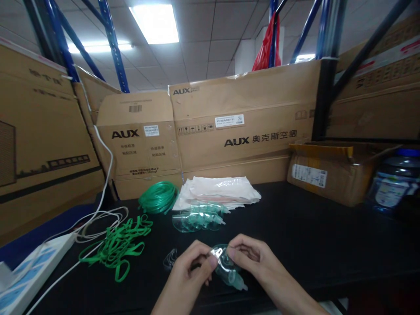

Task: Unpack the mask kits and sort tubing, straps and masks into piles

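Observation:
A translucent green oxygen mask [230,274] is between my two hands, over the near part of the black table. My left hand [193,267] pinches its rim beside a shiny metal nose strip [217,252]. On the opposite side, the curled fingers of my right hand [252,257] grip the mask's edge. The mask's pale connector tip points down toward me and to the right. Just left of my left hand lies a small tangle of clear, thin pieces [169,259]. Several similar green masks [198,218] lie stacked beyond my hands.
Green elastic straps [123,243] lie in a heap at left, near white cables and a power strip [36,267]. Behind are coiled green tubing [158,197] and white plastic bags [223,190]. An opened carton [328,175] and a blue-capped bottle [395,181] stand right.

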`<state>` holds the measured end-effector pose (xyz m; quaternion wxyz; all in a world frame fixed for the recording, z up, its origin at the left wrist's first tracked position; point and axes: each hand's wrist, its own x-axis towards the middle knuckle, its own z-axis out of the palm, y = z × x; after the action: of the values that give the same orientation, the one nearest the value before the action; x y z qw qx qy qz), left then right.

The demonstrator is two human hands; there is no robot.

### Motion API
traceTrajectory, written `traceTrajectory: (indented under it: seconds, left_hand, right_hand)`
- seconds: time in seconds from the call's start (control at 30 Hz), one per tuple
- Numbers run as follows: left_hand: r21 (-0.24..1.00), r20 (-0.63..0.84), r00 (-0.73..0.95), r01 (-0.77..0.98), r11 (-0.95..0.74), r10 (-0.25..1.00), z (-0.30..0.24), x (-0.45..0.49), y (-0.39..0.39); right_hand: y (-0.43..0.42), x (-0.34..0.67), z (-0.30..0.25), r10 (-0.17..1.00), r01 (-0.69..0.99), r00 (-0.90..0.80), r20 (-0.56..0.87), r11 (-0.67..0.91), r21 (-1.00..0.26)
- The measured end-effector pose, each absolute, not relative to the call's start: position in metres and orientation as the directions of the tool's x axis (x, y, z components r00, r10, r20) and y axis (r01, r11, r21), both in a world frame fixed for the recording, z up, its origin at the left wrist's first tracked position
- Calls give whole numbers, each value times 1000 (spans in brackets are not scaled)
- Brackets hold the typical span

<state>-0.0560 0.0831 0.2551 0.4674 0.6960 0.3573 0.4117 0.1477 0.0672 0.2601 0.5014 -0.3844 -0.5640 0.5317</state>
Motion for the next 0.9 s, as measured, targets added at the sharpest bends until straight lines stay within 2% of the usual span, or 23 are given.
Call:
traceTrajectory:
  seconds: [0.27, 0.73, 0.9]
  left_hand:
    - [928, 231, 393, 186, -323, 890, 264, -46, 88]
    - [901, 331, 390, 141, -411, 859, 260, -53, 84]
    - [915, 320, 360, 122, -385, 876, 263, -53, 82]
  right_hand:
    - [77, 147, 257, 980, -125, -95, 176, 164, -978]
    - [63, 151, 265, 927, -91, -269, 263, 247, -965]
    - [61, 150, 265, 950, -174, -268, 158, 114, -978]
